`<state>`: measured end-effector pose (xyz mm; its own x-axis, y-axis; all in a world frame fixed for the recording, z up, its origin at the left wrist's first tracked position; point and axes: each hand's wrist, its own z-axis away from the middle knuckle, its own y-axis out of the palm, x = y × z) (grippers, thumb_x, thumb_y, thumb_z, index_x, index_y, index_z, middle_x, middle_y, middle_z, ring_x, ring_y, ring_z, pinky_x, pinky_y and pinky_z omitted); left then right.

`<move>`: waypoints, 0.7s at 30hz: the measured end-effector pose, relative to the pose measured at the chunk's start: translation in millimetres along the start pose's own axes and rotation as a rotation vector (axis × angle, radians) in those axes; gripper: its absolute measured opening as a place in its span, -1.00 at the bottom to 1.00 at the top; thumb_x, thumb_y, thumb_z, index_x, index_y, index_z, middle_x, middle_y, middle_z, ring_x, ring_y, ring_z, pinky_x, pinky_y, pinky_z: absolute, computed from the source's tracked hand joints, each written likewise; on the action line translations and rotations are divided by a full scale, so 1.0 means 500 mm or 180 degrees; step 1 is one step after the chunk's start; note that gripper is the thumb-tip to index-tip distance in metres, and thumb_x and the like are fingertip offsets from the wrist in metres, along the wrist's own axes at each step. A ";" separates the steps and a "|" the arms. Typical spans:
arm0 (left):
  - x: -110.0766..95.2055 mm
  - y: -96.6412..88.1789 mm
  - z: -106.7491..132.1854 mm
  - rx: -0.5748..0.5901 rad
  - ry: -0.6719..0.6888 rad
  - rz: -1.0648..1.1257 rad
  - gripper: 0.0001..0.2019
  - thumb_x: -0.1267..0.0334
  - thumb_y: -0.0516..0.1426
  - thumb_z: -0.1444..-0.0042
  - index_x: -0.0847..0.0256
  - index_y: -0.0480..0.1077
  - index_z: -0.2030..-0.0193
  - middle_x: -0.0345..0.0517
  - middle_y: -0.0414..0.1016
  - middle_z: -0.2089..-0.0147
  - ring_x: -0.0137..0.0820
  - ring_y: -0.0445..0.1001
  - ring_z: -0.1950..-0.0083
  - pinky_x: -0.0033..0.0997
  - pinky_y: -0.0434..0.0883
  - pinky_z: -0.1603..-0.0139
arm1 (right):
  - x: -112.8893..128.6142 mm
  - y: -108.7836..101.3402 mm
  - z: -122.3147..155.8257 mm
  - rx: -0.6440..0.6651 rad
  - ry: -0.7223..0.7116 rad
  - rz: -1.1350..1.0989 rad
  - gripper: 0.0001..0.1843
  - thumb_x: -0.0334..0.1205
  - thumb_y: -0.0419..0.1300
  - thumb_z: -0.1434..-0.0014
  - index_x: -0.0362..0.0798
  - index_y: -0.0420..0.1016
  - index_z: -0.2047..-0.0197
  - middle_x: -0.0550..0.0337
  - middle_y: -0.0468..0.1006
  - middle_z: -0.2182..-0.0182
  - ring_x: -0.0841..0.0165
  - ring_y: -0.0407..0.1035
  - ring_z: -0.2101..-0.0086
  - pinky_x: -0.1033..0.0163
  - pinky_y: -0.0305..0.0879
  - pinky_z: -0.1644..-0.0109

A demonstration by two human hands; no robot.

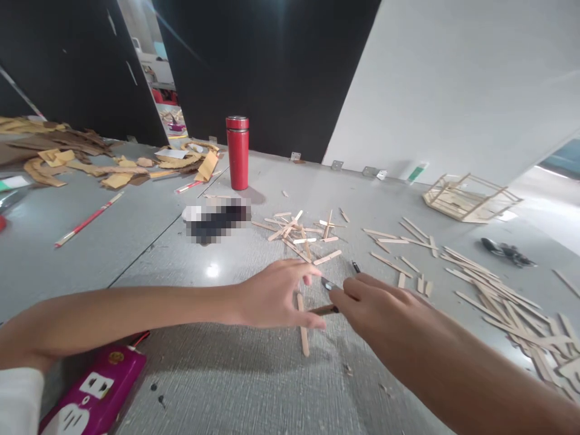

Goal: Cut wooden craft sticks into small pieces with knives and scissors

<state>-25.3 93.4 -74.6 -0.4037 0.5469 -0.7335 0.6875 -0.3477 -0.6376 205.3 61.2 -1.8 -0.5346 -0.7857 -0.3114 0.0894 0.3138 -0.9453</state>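
My left hand (276,295) is open, thumb and fingers spread apart, just above a flat wooden craft stick (303,338) on the grey surface. Closed fingers of my right hand (378,305) grip a bladed tool (330,284); its grey metal part points toward my left fingertips, and its exact kind is partly hidden. Between my left thumb and right hand lies a narrow brown piece (322,310) with a dark end; which hand touches it I cannot tell. A black pen-like tip (356,266) shows beyond my right knuckles.
Loose craft sticks (301,232) lie ahead, with a larger pile (512,308) at right. A red flask (238,154) stands behind. A stick frame (471,196), black object (507,251), purple power strip (97,389), cardboard scraps (122,172) and red pencil (88,220) lie around.
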 end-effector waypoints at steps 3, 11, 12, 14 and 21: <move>0.021 0.019 0.034 -0.0014 -0.0059 -0.0433 -0.28 -0.35 0.32 -0.02 0.26 0.53 -0.06 0.09 0.51 0.02 -0.03 0.43 -0.07 0.02 0.42 -0.08 | 0.013 -0.003 -0.033 -0.0030 -0.0151 0.0335 -0.72 -0.54 0.37 0.25 0.03 0.52 0.50 0.21 0.52 0.46 0.25 0.40 0.42 0.14 0.28 0.40; 0.038 0.060 0.053 -0.0060 0.0301 -0.0981 -0.51 -0.20 0.34 -0.08 0.24 0.54 0.17 0.05 0.48 -0.02 -0.06 0.39 -0.06 0.01 0.28 -0.17 | 0.046 0.017 -0.063 0.0398 -0.0425 0.1136 -0.87 -0.38 0.41 0.11 0.01 0.58 0.48 0.19 0.53 0.55 0.22 0.38 0.50 0.07 0.26 0.37; 0.039 0.057 0.054 -0.0048 0.0352 -0.0990 -0.52 -0.19 0.32 -0.10 0.24 0.54 0.16 0.05 0.48 -0.03 -0.06 0.39 -0.07 0.00 0.27 -0.18 | 0.048 0.022 -0.057 0.0544 -0.0369 0.1085 -0.86 -0.41 0.40 0.11 0.02 0.58 0.47 0.18 0.54 0.54 0.22 0.38 0.51 0.09 0.21 0.42; 0.044 0.050 0.057 -0.0022 0.0446 -0.0990 -0.50 -0.21 0.29 -0.14 0.24 0.54 0.10 0.06 0.48 -0.07 -0.05 0.38 -0.11 0.01 0.25 -0.21 | 0.052 0.031 -0.044 0.0827 -0.0355 0.0931 -0.79 -0.50 0.36 0.15 0.02 0.56 0.47 0.16 0.57 0.50 0.23 0.41 0.54 0.11 0.07 0.51; 0.064 0.048 0.060 0.0126 0.0703 -0.1003 -0.35 -0.32 0.22 -0.19 0.25 0.50 -0.11 0.15 0.48 -0.17 0.03 0.35 -0.20 0.09 0.22 -0.24 | 0.068 0.063 -0.003 0.0770 -0.0041 0.0192 -0.56 -0.70 0.17 0.23 -0.01 0.55 0.36 0.24 0.59 0.54 0.28 0.46 0.61 0.13 -0.05 0.62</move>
<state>-39.8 79.7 -120.7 -0.4487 0.7810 -0.4344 0.5248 -0.1632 -0.8354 188.9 45.0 -42.0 -0.5115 -0.7767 -0.3676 0.3201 0.2248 -0.9203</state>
